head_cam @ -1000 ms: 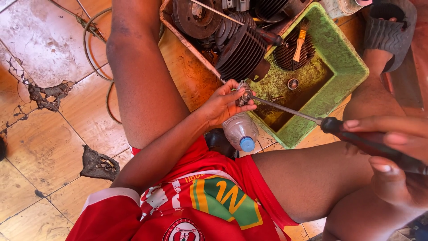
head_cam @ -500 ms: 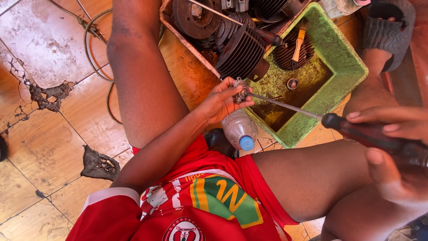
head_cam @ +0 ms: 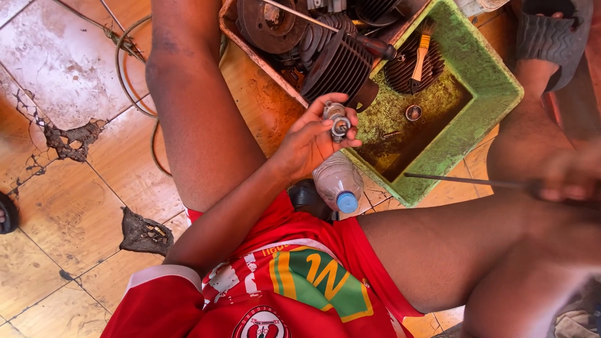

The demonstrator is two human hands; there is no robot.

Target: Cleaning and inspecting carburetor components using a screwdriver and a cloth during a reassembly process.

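My left hand (head_cam: 311, 141) grips a small round metal part (head_cam: 339, 121) above a green tray (head_cam: 494, 84). My blurred right hand (head_cam: 566, 178) grasps a screwdriver (head_cam: 463, 181), its tip over the tray's edge.

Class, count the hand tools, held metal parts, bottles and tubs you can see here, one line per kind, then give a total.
Screwdrivers: 2, one in the right hand, one lying across the engine parts
Brush: 1
Small metal part in the left hand: 1
Plastic bottle: 1
Green tub: 1
Total: 6
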